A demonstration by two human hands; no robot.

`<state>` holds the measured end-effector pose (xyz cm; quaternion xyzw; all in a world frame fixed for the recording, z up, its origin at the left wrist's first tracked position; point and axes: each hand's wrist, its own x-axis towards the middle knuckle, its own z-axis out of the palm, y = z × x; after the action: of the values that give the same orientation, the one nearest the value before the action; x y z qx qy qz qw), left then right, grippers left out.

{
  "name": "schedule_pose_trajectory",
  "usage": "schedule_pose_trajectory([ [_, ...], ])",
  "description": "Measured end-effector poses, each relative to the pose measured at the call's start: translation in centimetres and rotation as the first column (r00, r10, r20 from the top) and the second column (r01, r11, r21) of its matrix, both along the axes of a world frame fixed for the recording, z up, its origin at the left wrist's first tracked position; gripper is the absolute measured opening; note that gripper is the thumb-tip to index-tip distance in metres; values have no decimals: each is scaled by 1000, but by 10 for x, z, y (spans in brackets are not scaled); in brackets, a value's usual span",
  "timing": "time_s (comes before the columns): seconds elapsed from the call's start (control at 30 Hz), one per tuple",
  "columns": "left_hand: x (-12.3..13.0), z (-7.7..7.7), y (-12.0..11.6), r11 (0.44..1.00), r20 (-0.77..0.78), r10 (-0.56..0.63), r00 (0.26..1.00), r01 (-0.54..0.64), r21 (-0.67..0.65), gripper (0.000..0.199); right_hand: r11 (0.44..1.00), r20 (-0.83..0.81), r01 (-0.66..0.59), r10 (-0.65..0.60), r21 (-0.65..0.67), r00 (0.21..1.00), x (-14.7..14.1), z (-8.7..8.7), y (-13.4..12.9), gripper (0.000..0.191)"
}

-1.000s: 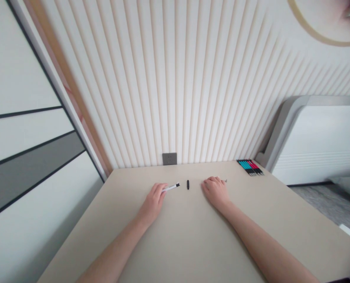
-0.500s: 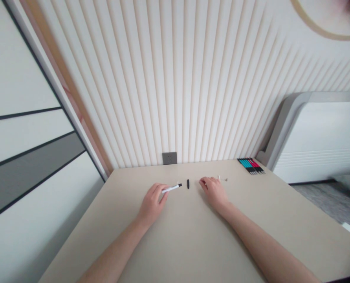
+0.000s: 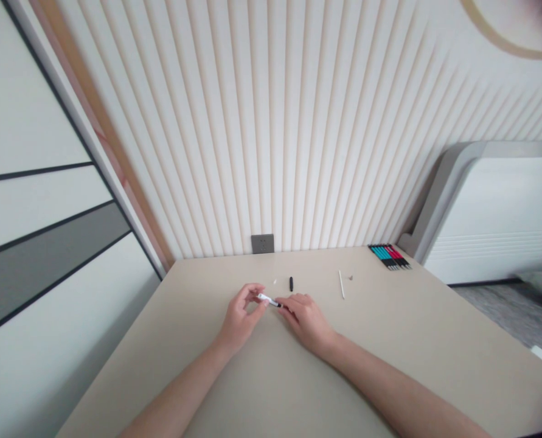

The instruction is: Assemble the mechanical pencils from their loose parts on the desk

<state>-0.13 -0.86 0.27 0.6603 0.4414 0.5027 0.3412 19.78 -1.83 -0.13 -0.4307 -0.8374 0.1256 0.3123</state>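
Note:
A white pen barrel (image 3: 266,298) with a black end is held between my two hands above the table. My left hand (image 3: 242,313) pinches its white part between thumb and fingers. The fingers of my right hand (image 3: 305,316) close on the black end, hiding part of it. Just beyond the hands lies a short black pen cap (image 3: 291,283). A thin white pen refill (image 3: 341,285) rests to the right of my right hand. A tiny white piece (image 3: 275,281) lies left of the cap, too small to name.
At the table's (image 3: 261,377) back right corner is a row of pens (image 3: 389,257) with teal, red and black parts. A small greyish bit (image 3: 350,278) sits right of the refill. Behind stands a ribbed wall with a dark socket (image 3: 262,244).
My right hand has moved left from beside the refill to the pen barrel and gripped its black end. The barrel has turned, its black end now pointing down to the right.

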Motion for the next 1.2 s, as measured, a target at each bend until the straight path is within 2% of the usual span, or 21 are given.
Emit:
schedule_pose_trajectory([
  [0.17,8,7,-11,998,-140,-29,990,37,56,21,996,-123,-41,30,-84,992,-4,3,-4,19],
  [0.37,10,14,-15,991,-267,-51,962,81,103,18,975,-289,-66,2,-213,957,-4,4,-1,16],
  [0.43,10,14,-13,991,-283,-62,957,93,97,20,958,-381,-88,-24,-274,924,-4,4,0,18],
  [0.53,10,11,-12,993,-311,-89,946,111,51,21,918,-546,-166,-64,-360,835,-5,3,1,23],
  [0.67,8,11,-11,987,-307,-147,940,160,20,18,874,-690,-285,-76,-393,720,-9,-2,2,27],
  [0.8,4,13,-8,989,-330,-87,940,122,89,16,881,-713,-256,-122,-399,690,-5,-4,8,29],
  [0.9,0,14,-5,984,-389,-28,921,94,153,12,883,-742,-227,-178,-410,647,3,-3,16,41],
  [0.97,-4,13,-3,979,-424,-18,906,103,177,12,875,-731,-219,-198,-433,652,9,-3,21,44],
  [1.07,-7,13,-2,974,-427,-6,904,102,201,12,856,-675,-191,-222,-480,703,15,-4,24,41],
  [1.2,-8,13,-2,969,-404,17,915,84,232,11,857,-637,-196,-184,-477,748,15,-6,23,41],
])
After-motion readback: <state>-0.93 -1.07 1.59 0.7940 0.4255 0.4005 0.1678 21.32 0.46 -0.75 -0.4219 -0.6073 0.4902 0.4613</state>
